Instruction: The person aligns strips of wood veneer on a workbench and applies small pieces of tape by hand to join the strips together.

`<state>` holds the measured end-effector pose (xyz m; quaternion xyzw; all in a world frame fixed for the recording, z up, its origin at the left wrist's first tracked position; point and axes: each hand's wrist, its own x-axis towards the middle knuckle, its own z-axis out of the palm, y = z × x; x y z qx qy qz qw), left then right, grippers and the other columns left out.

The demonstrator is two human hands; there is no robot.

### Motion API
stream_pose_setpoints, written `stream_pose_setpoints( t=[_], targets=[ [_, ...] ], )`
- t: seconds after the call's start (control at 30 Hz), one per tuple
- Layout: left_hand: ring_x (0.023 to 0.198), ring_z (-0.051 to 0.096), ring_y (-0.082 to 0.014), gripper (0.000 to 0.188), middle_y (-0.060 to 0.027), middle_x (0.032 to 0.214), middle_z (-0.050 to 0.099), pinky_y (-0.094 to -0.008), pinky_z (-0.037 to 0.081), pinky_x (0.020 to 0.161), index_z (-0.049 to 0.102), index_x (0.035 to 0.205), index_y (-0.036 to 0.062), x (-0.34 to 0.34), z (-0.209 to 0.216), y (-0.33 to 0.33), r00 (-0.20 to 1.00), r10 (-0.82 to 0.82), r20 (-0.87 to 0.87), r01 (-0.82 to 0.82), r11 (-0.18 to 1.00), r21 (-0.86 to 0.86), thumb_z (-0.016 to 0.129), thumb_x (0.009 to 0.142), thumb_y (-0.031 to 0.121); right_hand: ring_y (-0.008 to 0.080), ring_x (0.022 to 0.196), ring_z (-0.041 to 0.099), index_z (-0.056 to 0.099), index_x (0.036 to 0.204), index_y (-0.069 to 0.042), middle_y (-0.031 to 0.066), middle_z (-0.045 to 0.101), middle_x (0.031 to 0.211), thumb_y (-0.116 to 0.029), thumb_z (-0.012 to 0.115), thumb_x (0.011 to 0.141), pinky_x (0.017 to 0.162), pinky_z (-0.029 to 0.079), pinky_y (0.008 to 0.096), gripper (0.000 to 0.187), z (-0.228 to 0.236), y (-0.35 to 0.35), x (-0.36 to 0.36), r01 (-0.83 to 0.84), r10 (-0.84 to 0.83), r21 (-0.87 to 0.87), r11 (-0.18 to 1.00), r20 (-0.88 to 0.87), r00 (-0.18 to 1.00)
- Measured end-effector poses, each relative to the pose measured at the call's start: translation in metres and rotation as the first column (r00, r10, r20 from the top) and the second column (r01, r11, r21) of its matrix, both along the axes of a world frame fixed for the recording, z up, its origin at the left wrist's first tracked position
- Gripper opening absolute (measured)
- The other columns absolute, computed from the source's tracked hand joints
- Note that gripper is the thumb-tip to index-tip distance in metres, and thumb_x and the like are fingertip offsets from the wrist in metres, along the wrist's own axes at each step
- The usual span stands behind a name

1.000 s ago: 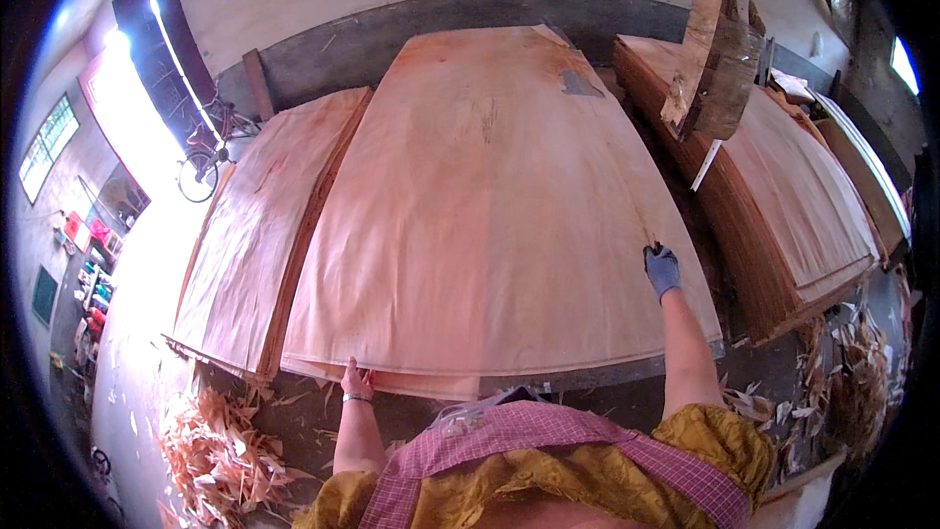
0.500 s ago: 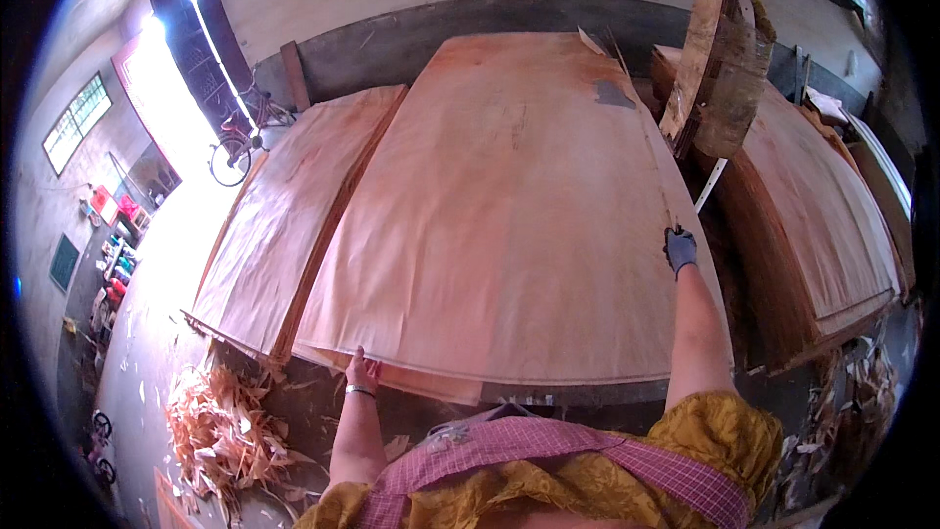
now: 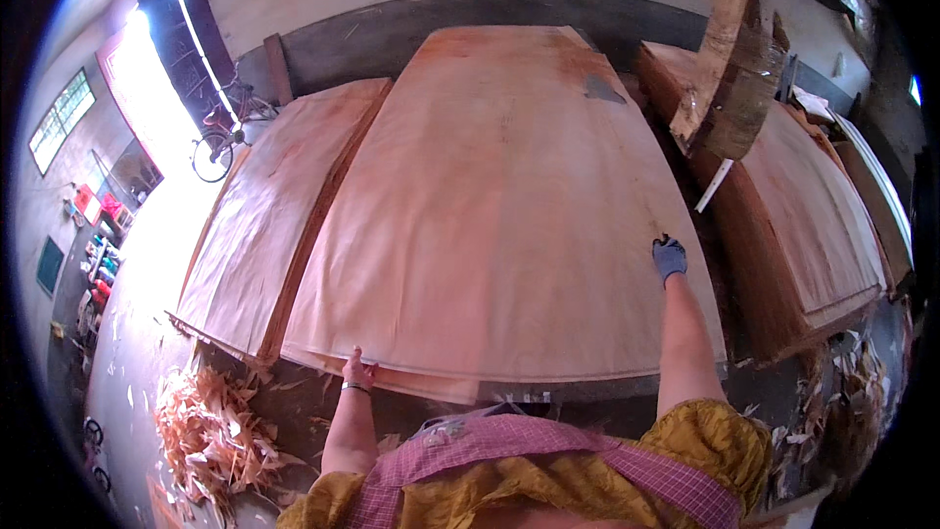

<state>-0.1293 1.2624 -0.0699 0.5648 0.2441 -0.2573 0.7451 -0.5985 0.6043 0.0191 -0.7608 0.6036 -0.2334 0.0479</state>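
Observation:
A large reddish wood veneer sheet (image 3: pixel 499 206) lies on top of a tall stack in front of me. My left hand (image 3: pixel 356 369), bare with a bracelet at the wrist, holds the sheet's near edge at the left. My right hand (image 3: pixel 669 257), in a blue-grey glove, grips the sheet's right edge further up. Both arms reach out from my yellow sleeves over a pink checked apron.
A second veneer stack (image 3: pixel 269 225) lies to the left and a third veneer stack (image 3: pixel 813 216) to the right. A thick wooden post (image 3: pixel 729 59) stands at the upper right. Veneer scraps (image 3: pixel 211 431) litter the floor at the lower left. A bicycle (image 3: pixel 220 137) stands by the bright doorway.
The sheet has slid nearer and sits more squarely on the stack. My right hand stays on its right edge and my left hand on the near edge.

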Motion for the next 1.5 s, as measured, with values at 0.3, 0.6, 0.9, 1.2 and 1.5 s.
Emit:
stream_pose_setpoints(
  t=[0.3,0.6,0.9,1.2,1.5],
  targets=[
    [0.071,0.058,-0.0288,0.040,-0.0097,0.087,0.057,-0.0383,0.055,0.057,0.054,0.111,0.0062,-0.002,0.015,0.024,0.999,0.003,-0.047,0.001,0.998,0.067,0.070,0.086,0.032,0.0202,0.040,0.053,0.057,0.073,-0.005,0.0077,0.058,0.053,-0.037,0.059,0.089,0.041,0.044,0.0349,0.036,-0.010,-0.017,0.049,-0.072,-0.119,0.350,0.934,0.494,0.861],
    [0.070,0.060,-0.0283,0.040,-0.0126,0.091,0.060,-0.0376,0.054,0.054,0.055,0.109,0.0050,-0.001,0.005,-0.017,1.000,0.010,-0.016,-0.009,0.998,0.059,0.072,0.085,0.033,0.0252,0.050,0.061,0.061,0.073,-0.003,0.0102,0.062,0.057,-0.041,0.057,0.090,0.051,0.048,0.0389,0.041,-0.029,0.005,0.019,-0.059,0.090,-0.130,0.990,0.247,0.965],
    [0.060,0.054,-0.0230,0.032,-0.0085,0.080,0.055,-0.0361,0.051,0.050,0.053,0.093,0.0085,0.030,-0.004,-0.018,0.947,0.322,-0.012,-0.308,0.916,0.258,0.071,0.086,0.033,0.0324,0.071,0.067,0.064,0.087,-0.003,0.0161,0.067,0.073,-0.043,0.056,0.091,0.066,0.051,0.0430,0.041,-0.057,0.157,0.067,-0.093,-0.041,0.325,0.941,0.384,0.923],
    [0.046,0.045,-0.0135,0.031,0.0014,0.055,0.047,-0.0301,0.041,0.040,0.050,0.070,0.0142,0.038,-0.011,0.006,0.966,0.254,0.050,-0.259,0.948,0.182,0.064,0.091,0.032,0.0355,0.073,0.066,0.063,0.088,-0.002,0.0182,0.067,0.076,-0.036,0.061,0.091,0.062,0.049,0.0414,0.035,-0.078,0.255,0.128,-0.150,0.059,0.214,0.965,0.382,0.922],
    [0.048,0.040,-0.0103,0.039,0.0020,0.077,0.057,-0.0232,0.025,0.038,0.064,0.098,0.0119,0.075,0.013,0.045,0.975,0.218,0.050,-0.223,0.956,0.188,0.071,0.082,0.047,0.0401,0.097,0.064,0.052,0.123,-0.001,0.0236,0.066,0.106,-0.045,0.066,0.085,0.080,0.050,0.0448,0.059,-0.019,0.344,0.104,0.054,-0.115,0.242,0.969,0.246,0.962]
  ],
)
